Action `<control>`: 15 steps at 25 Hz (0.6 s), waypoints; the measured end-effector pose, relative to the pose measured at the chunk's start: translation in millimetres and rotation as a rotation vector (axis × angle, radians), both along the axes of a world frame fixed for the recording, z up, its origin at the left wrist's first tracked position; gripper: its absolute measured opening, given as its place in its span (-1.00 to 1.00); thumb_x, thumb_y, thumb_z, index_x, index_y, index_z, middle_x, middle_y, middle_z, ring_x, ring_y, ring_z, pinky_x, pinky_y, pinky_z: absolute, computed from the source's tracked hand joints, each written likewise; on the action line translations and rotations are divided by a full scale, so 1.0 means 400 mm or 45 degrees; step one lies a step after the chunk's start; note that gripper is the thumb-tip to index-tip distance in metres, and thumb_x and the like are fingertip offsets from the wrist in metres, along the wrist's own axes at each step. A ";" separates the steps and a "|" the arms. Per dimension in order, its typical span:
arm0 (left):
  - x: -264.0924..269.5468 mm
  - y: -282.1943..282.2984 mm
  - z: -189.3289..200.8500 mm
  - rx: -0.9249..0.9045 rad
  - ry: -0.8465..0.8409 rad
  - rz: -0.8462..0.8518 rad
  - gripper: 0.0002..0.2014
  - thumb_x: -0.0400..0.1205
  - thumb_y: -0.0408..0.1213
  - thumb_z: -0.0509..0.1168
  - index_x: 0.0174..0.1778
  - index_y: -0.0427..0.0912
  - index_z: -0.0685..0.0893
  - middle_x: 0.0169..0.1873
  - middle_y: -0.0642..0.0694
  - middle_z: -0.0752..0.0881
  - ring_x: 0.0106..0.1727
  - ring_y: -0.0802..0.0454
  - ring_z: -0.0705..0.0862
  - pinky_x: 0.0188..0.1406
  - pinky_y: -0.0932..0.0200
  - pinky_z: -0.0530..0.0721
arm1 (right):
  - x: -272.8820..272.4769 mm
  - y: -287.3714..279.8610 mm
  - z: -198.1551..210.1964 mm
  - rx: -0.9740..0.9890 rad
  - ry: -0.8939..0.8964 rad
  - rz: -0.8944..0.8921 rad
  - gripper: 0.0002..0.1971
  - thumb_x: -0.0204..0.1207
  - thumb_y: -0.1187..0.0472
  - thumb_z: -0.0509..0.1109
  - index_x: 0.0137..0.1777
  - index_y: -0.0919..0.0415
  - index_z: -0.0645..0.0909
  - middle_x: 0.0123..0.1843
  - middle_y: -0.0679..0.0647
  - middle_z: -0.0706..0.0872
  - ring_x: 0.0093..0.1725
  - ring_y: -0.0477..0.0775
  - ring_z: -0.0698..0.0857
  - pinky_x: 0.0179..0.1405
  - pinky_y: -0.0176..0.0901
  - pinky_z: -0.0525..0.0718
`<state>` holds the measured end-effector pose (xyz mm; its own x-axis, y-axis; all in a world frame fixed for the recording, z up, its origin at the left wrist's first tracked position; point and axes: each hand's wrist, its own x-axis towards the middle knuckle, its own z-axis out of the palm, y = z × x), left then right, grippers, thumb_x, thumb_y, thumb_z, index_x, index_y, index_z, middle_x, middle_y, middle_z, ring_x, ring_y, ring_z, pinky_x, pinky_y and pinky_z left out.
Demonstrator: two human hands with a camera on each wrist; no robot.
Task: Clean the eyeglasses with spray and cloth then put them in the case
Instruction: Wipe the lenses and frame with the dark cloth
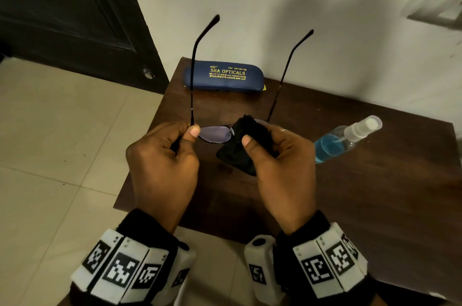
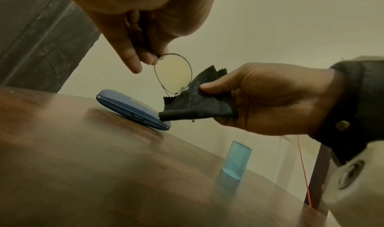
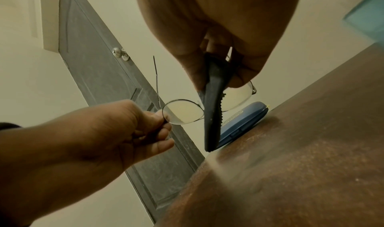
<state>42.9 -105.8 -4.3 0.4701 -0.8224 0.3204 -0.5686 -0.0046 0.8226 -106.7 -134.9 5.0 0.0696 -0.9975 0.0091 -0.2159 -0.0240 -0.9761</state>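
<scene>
The left hand [image 1: 162, 155] is pinching the eyeglasses [image 1: 216, 131] at the outer corner of the left lens, thumb and curled fingers closing on the thin rim by the hinge, and holding them in the air above the table [image 1: 350, 193] with both temple arms swung open and pointing away toward twelve o'clock. The right hand [image 1: 282, 155] is gripping the black cloth [image 1: 243, 145], folding it over the right lens with the thumb pressing on the near face, so the wiping looks to be well under way. Over at two o'clock from the hands the spray bottle [image 1: 347, 138] is lying on its side on the table, blue liquid pooling low inside it. At twelve o'clock the blue case [image 1: 223, 76] is sitting shut, well apart from the hands, so it will need opening. That wire frame looks featherlight and springy, and I'd judge it easy to bend: best taken at the rim corner or the bridge, never on the glass. The cloth is soft and limp, draping down from the grip, its zigzag edge showing in the wrist views.
</scene>
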 end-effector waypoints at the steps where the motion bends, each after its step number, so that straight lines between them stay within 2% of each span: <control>1: -0.003 0.000 0.001 -0.004 0.002 -0.019 -0.91 0.58 -0.41 0.38 -0.20 -0.27 0.78 -0.41 -0.06 0.69 -0.42 0.21 0.60 -0.34 0.49 0.48 | 0.000 -0.002 -0.001 -0.002 0.001 -0.001 -0.84 0.53 0.35 0.43 0.02 0.14 0.78 -0.14 -0.03 0.82 -0.12 -0.10 0.78 -0.07 -0.17 0.75; 3: -0.005 0.000 0.003 -0.023 -0.013 -0.044 -0.92 0.58 -0.42 0.37 -0.16 -0.28 0.78 -0.34 -0.02 0.71 -0.33 0.25 0.65 -0.25 0.54 0.51 | 0.001 -0.002 -0.002 -0.002 0.030 0.035 -0.85 0.54 0.35 0.42 0.01 0.16 0.78 -0.15 0.01 0.82 -0.12 -0.09 0.78 -0.07 -0.16 0.74; 5: -0.005 0.001 0.002 -0.051 -0.047 -0.064 -0.92 0.57 -0.42 0.37 -0.15 -0.30 0.78 -0.31 -0.02 0.71 -0.36 0.19 0.64 -0.22 0.51 0.55 | -0.001 -0.003 0.001 0.016 0.023 0.092 -0.82 0.57 0.36 0.38 0.06 0.15 0.76 -0.10 0.01 0.82 -0.08 -0.11 0.77 -0.04 -0.26 0.71; 7: -0.005 0.003 0.002 -0.059 -0.064 -0.079 -0.91 0.57 -0.41 0.36 -0.15 -0.32 0.78 -0.29 -0.04 0.72 -0.28 0.17 0.65 -0.19 0.45 0.59 | -0.003 -0.005 0.000 0.068 -0.035 0.139 -0.78 0.60 0.38 0.34 0.13 0.18 0.74 -0.03 -0.01 0.82 0.00 -0.15 0.76 0.03 -0.32 0.68; 10: -0.006 0.003 0.001 -0.078 -0.079 -0.070 -0.90 0.58 -0.41 0.36 -0.15 -0.32 0.78 -0.28 -0.01 0.71 -0.25 0.16 0.66 -0.19 0.46 0.59 | -0.002 -0.005 -0.005 0.085 -0.033 0.178 -0.77 0.62 0.37 0.31 0.19 0.22 0.72 0.03 -0.02 0.81 0.07 -0.14 0.75 0.13 -0.25 0.67; 12: 0.001 0.001 -0.002 -0.076 -0.095 -0.018 -0.90 0.58 -0.41 0.37 -0.19 -0.32 0.78 -0.33 -0.05 0.72 -0.32 0.07 0.66 -0.26 0.31 0.61 | 0.004 0.003 -0.003 0.063 -0.020 0.195 -0.78 0.62 0.36 0.31 0.15 0.19 0.74 -0.04 -0.03 0.82 0.01 -0.12 0.76 0.06 -0.23 0.67; 14: 0.013 -0.001 -0.004 -0.066 -0.113 0.021 -0.88 0.59 -0.39 0.36 -0.22 -0.32 0.77 -0.37 -0.14 0.73 -0.37 -0.06 0.66 -0.31 0.08 0.61 | 0.007 0.011 0.001 0.037 -0.019 0.208 -0.80 0.60 0.37 0.33 -0.05 0.11 0.76 -0.24 -0.15 0.78 -0.19 -0.18 0.73 -0.15 -0.37 0.61; 15: 0.016 -0.003 -0.005 -0.065 -0.120 0.027 -0.87 0.59 -0.39 0.36 -0.23 -0.32 0.77 -0.38 -0.16 0.73 -0.38 -0.08 0.66 -0.32 0.03 0.60 | 0.007 0.013 0.003 0.019 -0.012 0.208 -0.76 0.60 0.38 0.34 -0.16 0.05 0.73 -0.35 -0.21 0.72 -0.29 -0.21 0.69 -0.24 -0.44 0.55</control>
<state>49.4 -106.8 -6.1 0.4532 -0.7941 0.4049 -0.6434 0.0230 0.7652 -104.1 -129.9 6.4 0.2307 -0.9730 -0.0040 -0.2014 -0.0437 -0.9785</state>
